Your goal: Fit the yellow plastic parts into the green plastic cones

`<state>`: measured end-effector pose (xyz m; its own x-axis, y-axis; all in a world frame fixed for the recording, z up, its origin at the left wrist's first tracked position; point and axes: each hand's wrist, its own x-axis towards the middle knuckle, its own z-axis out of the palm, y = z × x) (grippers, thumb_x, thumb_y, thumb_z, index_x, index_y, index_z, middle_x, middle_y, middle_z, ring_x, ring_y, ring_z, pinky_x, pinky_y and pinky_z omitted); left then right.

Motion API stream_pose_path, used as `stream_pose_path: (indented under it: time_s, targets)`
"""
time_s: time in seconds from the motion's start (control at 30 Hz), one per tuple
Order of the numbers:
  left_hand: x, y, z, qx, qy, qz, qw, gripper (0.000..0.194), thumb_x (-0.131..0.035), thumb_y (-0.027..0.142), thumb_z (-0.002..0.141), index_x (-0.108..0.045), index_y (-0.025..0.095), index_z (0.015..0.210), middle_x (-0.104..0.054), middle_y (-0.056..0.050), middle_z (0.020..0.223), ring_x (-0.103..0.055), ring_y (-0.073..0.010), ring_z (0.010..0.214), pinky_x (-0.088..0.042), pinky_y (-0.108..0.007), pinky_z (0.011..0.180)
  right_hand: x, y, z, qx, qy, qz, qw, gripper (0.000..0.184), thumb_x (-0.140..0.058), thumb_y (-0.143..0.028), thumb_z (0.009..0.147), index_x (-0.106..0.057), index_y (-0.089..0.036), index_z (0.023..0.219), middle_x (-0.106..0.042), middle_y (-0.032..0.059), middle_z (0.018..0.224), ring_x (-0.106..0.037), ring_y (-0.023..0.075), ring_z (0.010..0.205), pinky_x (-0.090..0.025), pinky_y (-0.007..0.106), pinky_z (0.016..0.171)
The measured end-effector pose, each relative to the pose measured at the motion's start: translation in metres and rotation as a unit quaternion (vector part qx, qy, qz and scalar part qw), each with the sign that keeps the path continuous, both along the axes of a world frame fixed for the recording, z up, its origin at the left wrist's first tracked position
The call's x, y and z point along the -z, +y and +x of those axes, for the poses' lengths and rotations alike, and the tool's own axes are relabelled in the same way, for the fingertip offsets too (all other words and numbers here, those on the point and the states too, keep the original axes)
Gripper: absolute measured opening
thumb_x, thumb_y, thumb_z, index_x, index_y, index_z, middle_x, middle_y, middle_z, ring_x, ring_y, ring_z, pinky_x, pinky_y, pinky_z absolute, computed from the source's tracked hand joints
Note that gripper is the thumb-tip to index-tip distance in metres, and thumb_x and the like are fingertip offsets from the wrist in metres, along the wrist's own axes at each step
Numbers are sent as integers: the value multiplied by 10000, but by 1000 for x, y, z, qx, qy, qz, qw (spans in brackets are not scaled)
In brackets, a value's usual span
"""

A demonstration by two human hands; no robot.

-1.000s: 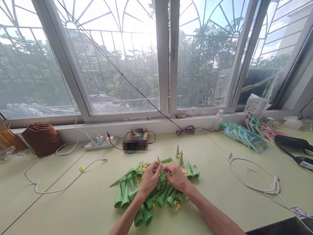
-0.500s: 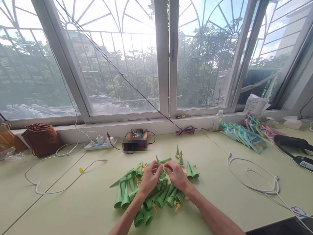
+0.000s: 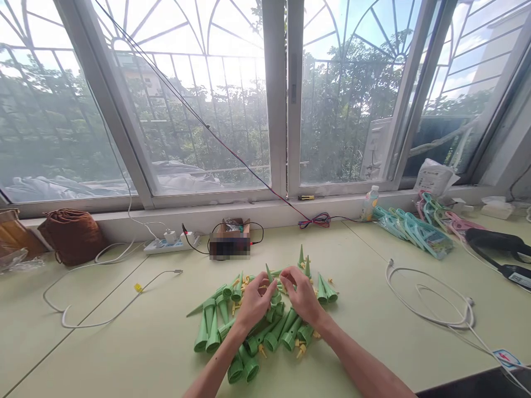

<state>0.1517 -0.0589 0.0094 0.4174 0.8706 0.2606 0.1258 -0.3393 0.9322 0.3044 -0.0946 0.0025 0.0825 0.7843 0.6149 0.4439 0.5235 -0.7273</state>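
My left hand (image 3: 254, 303) is closed around a green plastic watering spike (image 3: 275, 298), whose pointed tip stands up above the fingers. My right hand (image 3: 303, 296) is at the spike's right side, thumb and fingertips pinched together; what they pinch is too small to make out. Under and around both hands lies a pile of similar green watering spikes (image 3: 274, 338), several with their hollow ends facing me. Small yellow valves (image 3: 301, 350) are scattered among them. Behind my right hand, a green spike (image 3: 301, 256) stands upright.
At the back are a power strip (image 3: 171, 246), a small cardboard box (image 3: 236, 226) and a bottle (image 3: 370, 203). A brown pouch (image 3: 72, 236) sits at left. To the right lie a coiled white cable (image 3: 431, 271) and teal plastic items (image 3: 427, 232).
My right hand has shifted slightly, its fingertips drawing a little away from the spike. My left hand holds the spike in nearly the same place.
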Motion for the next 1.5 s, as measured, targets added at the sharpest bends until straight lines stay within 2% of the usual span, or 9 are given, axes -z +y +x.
stream_pose_path:
  time_s: [0.3, 0.6, 0.87, 1.17, 1.3, 1.5]
  targets:
    - [1, 3, 1, 5, -42, -34, 999, 330, -551, 495, 868, -436, 203, 763, -492, 66, 608, -481, -74, 328, -355, -168, 290, 0, 0, -2, -15, 48, 2, 999, 110, -472, -266, 963, -551, -199, 925, -585, 31, 817, -585, 163, 705, -494, 278, 675]
    - [-5, 4, 0, 17, -75, -85, 993, 333, -549, 518, 865, -503, 191, 818, -499, 64, 552, -500, -90, 366, -408, -176, 330, 0, 0, -1, -12, 70, 24, 997, 124, -464, -286, 970, -559, -206, 973, -593, 48, 865, -610, 177, 752, -517, 299, 699]
    - [-9, 2, 0, 28, -90, -108, 990, 337, -564, 515, 858, -539, 181, 890, -544, 42, 619, -495, -82, 403, -413, -178, 350, 0, 0, -2, -6, 57, 34, 998, 117, -470, -270, 966, -565, -203, 975, -604, 55, 870, -610, 180, 764, -525, 298, 705]
    - [-11, 1, 0, 35, -102, -127, 986, 355, -576, 521, 837, -556, 188, 961, -644, -20, 857, -490, -70, 435, -412, -190, 367, -2, -2, -3, 19, 49, 42, 998, 111, -480, -256, 957, -577, -201, 952, -628, 62, 876, -616, 192, 810, -525, 311, 746]
    - [-12, 1, 0, 41, -104, -130, 985, 353, -575, 516, 839, -551, 187, 967, -649, -34, 903, -479, -61, 433, -403, -181, 364, -4, -2, -3, 18, 45, 48, 998, 127, -473, -274, 960, -578, -204, 947, -633, 66, 871, -620, 200, 808, -522, 320, 746]
    - [-12, 1, -2, 43, -89, -122, 988, 342, -552, 507, 870, -555, 185, 986, -569, 24, 701, -462, -70, 425, -413, -179, 372, -5, -4, -3, 18, 30, 59, 998, 118, -473, -254, 962, -578, -209, 933, -634, 52, 869, -616, 191, 822, -509, 308, 754]
